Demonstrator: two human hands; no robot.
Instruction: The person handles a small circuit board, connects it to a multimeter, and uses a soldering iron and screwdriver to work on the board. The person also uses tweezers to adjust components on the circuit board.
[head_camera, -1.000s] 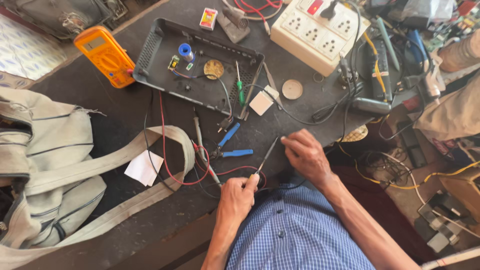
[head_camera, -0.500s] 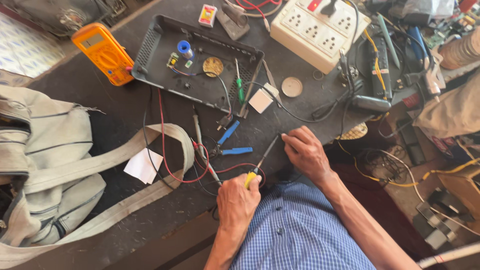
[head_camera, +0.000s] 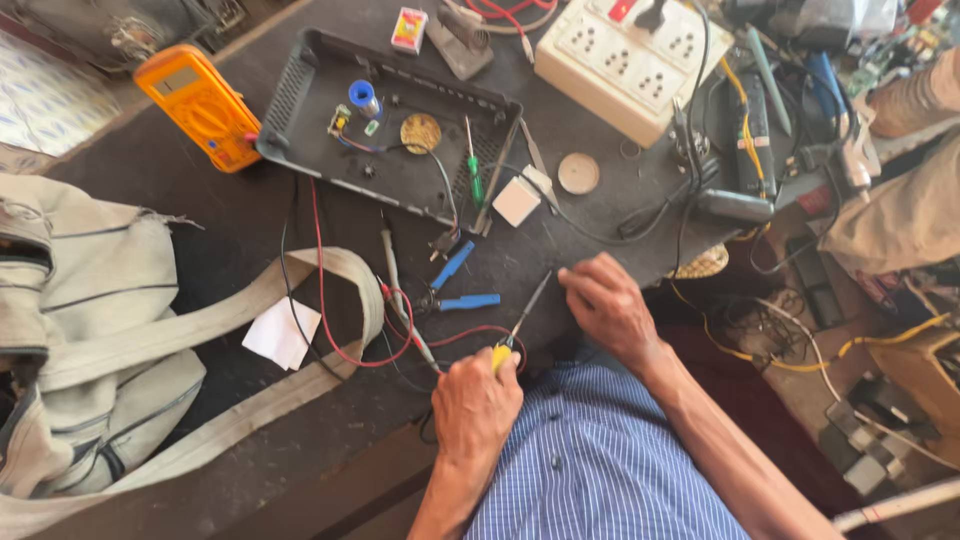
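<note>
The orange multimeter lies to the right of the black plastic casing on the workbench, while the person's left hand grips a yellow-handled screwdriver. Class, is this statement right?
Not quite. The head view shows the orange multimeter lying to the left of the black plastic casing, not the right. The rest holds: the left hand grips the yellow-handled screwdriver on the workbench.

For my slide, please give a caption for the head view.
Left hand holds a yellow-handled screwdriver toward the right hand on a dark workbench.
</note>
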